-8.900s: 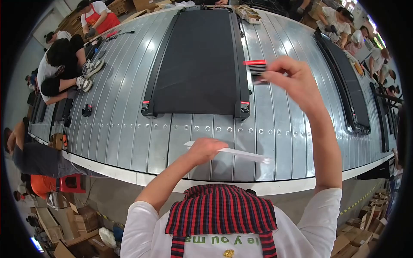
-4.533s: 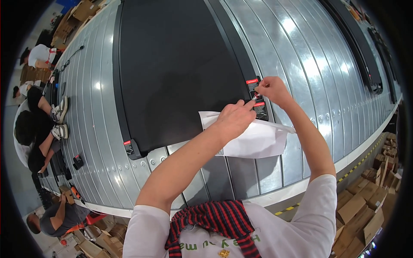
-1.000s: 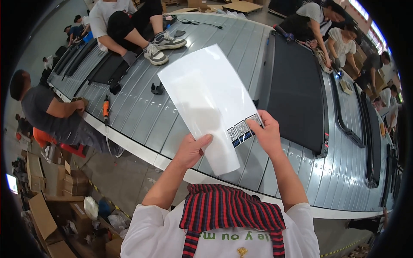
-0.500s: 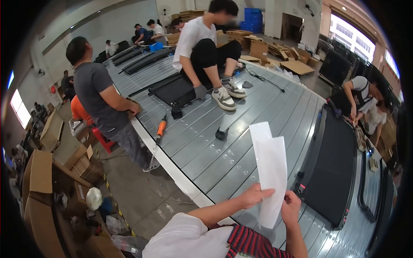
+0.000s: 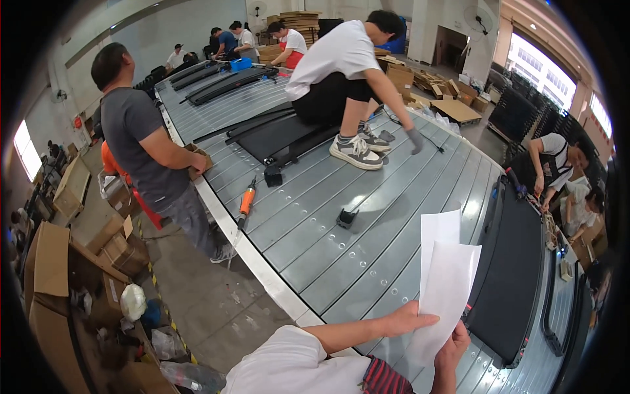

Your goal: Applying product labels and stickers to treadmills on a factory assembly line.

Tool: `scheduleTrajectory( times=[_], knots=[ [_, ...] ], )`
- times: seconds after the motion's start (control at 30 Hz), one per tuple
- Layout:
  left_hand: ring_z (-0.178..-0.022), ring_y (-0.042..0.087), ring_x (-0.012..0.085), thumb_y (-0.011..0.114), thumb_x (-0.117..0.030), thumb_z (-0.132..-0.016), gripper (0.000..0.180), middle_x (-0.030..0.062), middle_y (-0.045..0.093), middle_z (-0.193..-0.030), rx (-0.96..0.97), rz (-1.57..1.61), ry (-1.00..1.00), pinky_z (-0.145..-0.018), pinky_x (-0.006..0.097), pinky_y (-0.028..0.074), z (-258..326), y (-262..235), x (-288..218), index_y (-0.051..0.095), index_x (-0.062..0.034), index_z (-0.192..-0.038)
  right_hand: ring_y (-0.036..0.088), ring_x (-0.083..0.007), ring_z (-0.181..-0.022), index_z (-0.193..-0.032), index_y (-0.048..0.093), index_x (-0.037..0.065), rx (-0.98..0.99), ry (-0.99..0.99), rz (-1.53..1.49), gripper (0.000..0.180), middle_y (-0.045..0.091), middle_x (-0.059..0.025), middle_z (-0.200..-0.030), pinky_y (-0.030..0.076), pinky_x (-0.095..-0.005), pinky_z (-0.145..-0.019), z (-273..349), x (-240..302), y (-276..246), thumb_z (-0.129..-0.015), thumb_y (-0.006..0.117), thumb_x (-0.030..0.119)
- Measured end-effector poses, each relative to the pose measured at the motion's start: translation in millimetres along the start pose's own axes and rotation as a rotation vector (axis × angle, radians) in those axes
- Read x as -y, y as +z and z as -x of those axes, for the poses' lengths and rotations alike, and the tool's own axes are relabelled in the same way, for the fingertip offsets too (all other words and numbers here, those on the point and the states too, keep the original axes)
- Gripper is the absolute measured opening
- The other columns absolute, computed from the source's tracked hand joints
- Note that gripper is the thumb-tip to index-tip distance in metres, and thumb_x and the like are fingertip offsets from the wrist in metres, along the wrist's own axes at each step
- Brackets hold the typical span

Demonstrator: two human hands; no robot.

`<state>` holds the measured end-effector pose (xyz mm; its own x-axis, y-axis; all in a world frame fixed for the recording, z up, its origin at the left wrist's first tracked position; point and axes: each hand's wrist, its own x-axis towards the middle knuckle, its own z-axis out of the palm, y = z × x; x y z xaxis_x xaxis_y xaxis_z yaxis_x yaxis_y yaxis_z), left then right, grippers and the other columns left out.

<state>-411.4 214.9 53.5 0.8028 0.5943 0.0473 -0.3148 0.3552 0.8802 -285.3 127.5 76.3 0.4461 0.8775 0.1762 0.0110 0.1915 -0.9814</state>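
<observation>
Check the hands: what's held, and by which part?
Both hands hold white paper sheets at their lower end: left hand on the lower left edge, right hand at the bottom edge.

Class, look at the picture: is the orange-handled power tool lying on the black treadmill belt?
No. The orange-handled power tool lies on the ribbed grey platform, near its edge, apart from the black belt.

Long ribbed grey counter point(image 5: 341, 230) running from upper left to lower right. Near its left edge, an orange-handled screwdriver point(image 5: 244, 205); a small black bracket point(image 5: 346, 217) just right of centre. Black treadmill deck point(image 5: 512, 276) at right, another flat black deck point(image 5: 275, 134) in the upper middle. Person in white shirt point(image 5: 341, 52) crouching on the counter in grey-and-white sneakers point(image 5: 356, 152). Person in grey shirt point(image 5: 141, 141) standing at left. Cardboard boxes point(image 5: 49, 269) on the floor, lower left.
</observation>
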Motion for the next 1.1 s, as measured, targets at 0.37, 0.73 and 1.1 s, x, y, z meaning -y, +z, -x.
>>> scheduleTrajectory(
  times=[0.37, 0.73, 1.1],
  knots=[
    [-0.101, 0.047, 0.0140, 0.058, -0.017, -0.080, 0.042, 0.0062, 0.052, -0.109, -0.053, -0.019, 0.123, -0.086, 0.029, 0.039, 26.0, 21.2, -2.5, 0.045, -0.0012, -0.116, 0.052, -0.0078, -0.068, -0.090, 0.056, -0.006, 0.072, -0.065, 0.027, 0.014, 0.057, -0.0034, -0.077, 0.042, -0.0204, -0.062, 15.7, -8.0, -12.5, -0.084, 0.047, 0.003],
    [-0.082, 0.054, 0.0109, 0.056, -0.017, -0.081, 0.028, 0.0042, 0.058, -0.092, -0.263, -0.118, 0.074, -0.073, 0.027, 0.044, 14.5, 70.8, 41.7, 0.055, -0.0009, -0.104, 0.049, -0.0057, -0.071, -0.078, 0.053, 0.001, -0.047, 0.045, -0.187, 0.010, 0.055, 0.0003, -0.076, 0.039, -0.0192, -0.064, 39.7, -30.9, -82.8, -0.084, 0.051, 0.008],
    [-0.073, 0.057, 0.0103, 0.056, -0.025, -0.082, 0.028, 0.0065, 0.062, -0.083, -0.511, -0.397, -0.082, -0.064, 0.027, 0.046, -29.6, 81.1, 52.3, 0.060, -0.0004, -0.095, 0.046, -0.0081, -0.070, -0.083, 0.056, 0.000, -0.343, -0.309, 0.258, 0.009, 0.054, -0.0020, -0.076, 0.039, -0.0213, -0.063, 20.9, 2.7, -140.6, -0.084, 0.049, 0.006]
  ],
)
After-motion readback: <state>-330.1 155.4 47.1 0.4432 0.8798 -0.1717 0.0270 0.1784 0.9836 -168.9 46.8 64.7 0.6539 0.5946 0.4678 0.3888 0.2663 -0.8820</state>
